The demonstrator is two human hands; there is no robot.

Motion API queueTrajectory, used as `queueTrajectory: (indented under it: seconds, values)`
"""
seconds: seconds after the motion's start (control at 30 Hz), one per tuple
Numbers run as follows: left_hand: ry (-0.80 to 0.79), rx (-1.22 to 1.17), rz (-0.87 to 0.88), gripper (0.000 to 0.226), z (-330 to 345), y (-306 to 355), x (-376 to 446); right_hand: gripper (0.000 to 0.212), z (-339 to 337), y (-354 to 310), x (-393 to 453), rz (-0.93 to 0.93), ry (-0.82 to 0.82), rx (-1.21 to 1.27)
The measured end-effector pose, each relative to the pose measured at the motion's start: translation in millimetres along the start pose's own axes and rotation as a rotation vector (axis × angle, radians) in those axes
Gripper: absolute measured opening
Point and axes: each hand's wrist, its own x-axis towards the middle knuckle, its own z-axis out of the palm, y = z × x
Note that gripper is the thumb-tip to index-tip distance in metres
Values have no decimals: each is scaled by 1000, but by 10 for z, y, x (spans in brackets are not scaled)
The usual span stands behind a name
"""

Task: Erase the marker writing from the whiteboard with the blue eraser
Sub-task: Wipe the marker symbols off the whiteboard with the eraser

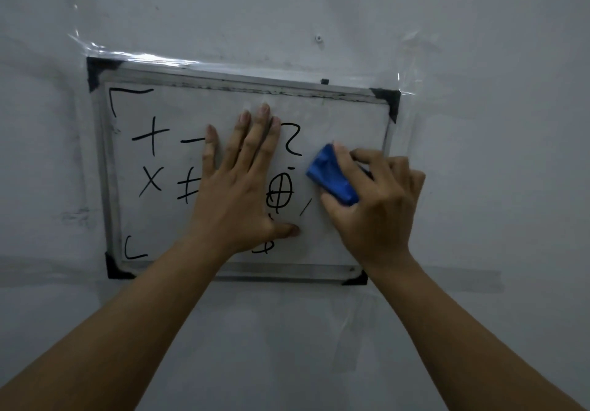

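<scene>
A small metal-framed whiteboard [178,107] with black corner caps is taped flat against a grey wall. Black marker symbols cover it: a plus [151,136], an X [150,181], a hash sign, a crossed circle [280,194], a curl and corner brackets. My left hand [238,184] lies flat on the middle of the board, fingers spread, hiding some marks. My right hand [376,206] grips the blue eraser [332,174] and presses it against the board's right part, beside a short slanted stroke [305,208]. The board surface right of the eraser shows no marks.
Clear plastic tape [105,48] runs along the board's top edge and onto the wall. A small screw [318,38] sits in the wall above the board. A grey tape strip [463,278] crosses the wall below the board's right corner.
</scene>
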Motion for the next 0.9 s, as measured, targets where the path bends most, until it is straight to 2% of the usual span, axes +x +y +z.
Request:
queueTrajectory:
  seconds: [0.1, 0.27, 0.43, 0.63, 0.8, 0.9]
  values:
    - [-7, 2, 0, 157, -4, -5, 3, 66, 33, -63, 35, 93, 36, 27]
    - [-7, 0, 10, 153, -15, -27, 1, 64, -22, -94, -338, -93, -78, 32]
    - [-10, 3, 14, 154, -25, -41, 1, 62, 24, -88, -142, 48, 8, 28]
    - [-2, -12, 26, 150, -30, -60, -7, 63, -19, -113, -423, -146, -110, 44]
    - [-19, -9, 26, 153, -38, -66, -4, 61, 36, -82, -282, -36, -35, 43]
    - [-11, -22, 29, 147, -51, -61, -6, 61, 54, -158, -478, -99, -70, 62]
